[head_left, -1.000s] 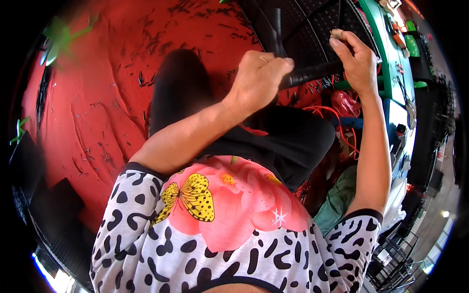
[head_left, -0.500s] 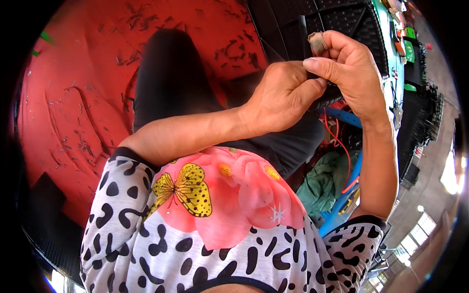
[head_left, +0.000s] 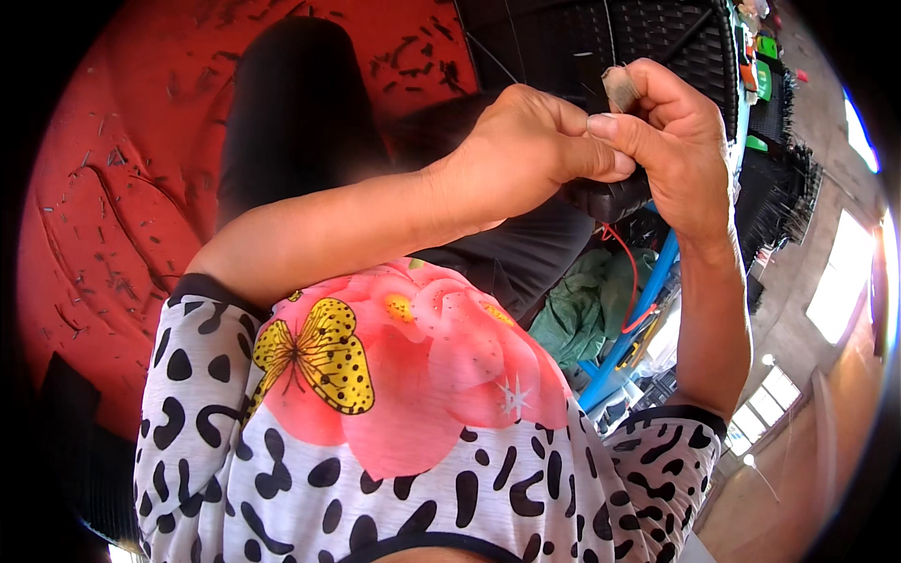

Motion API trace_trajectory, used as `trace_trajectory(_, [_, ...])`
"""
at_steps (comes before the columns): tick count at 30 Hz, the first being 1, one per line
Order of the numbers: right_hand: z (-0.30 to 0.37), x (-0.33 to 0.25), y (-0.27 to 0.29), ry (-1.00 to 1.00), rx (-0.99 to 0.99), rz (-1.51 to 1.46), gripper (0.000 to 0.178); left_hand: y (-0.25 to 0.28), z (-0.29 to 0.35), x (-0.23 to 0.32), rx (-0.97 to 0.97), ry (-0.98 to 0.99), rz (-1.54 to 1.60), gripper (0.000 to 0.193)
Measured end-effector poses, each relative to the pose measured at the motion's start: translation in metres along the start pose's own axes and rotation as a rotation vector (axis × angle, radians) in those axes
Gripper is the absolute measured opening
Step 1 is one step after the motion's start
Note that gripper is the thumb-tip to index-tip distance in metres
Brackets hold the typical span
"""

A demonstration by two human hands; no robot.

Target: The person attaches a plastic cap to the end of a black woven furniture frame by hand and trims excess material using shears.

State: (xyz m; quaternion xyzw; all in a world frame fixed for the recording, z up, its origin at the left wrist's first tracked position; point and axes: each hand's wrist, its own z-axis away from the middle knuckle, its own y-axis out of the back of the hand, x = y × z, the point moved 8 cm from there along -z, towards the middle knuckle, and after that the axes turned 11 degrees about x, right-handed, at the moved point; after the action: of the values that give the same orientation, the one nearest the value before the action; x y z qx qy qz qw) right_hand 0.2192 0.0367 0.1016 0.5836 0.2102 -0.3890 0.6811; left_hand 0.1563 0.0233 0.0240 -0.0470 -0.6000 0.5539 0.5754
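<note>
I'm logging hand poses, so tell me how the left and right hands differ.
The right hand has a tan wrap on a finger; the left hand shows none. The left hand's thumb points right; the right hand's, left. The left hand's forearm slants across the body; the right hand's rises nearly upright. Both are ungloved and close together.
</note>
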Motion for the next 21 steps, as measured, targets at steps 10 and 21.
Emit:
trace_trajectory(10, [0.014,0.004,0.029,-0.030,0.317,-0.264,0.018,-0.004,-0.010,-0.012,0.057,-0.080,0.047,0.024])
trace_trajectory(21, [0.096,-0.088,0.076,0.654,0.758,0.334,0.031,-0.028,-0.007,-0.017,-0.201,0.170,-0.031,0.012])
